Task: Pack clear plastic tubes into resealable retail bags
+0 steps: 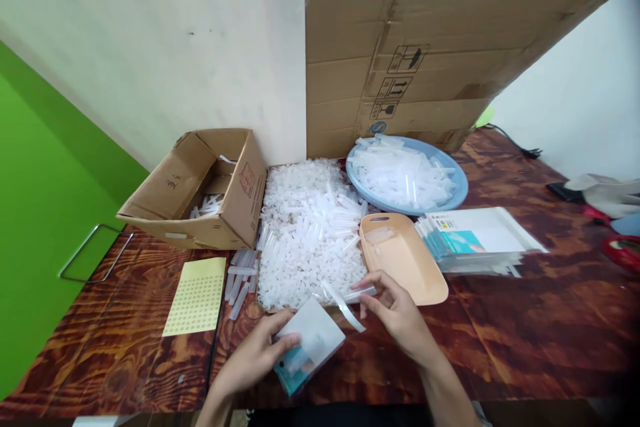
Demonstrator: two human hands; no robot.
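My left hand grips a see-through plastic packet with a white and teal printed card, its thumb across the front. A shiny see-through strip sticks up from the packet's upper right corner; it looks like the bag's flap. Close to that strip, my right hand pinches a slim translucent plastic tube between thumb and fingers. Just beyond both hands lies a wide heap of small translucent plastic pieces, with longer tubes scattered on top.
An open cardboard box stands at left, near loose tubes and a yellow sticker sheet. At right are a beige tray, a blue basin piled with translucent pieces, and stacked packets. A large cardboard sheet leans behind.
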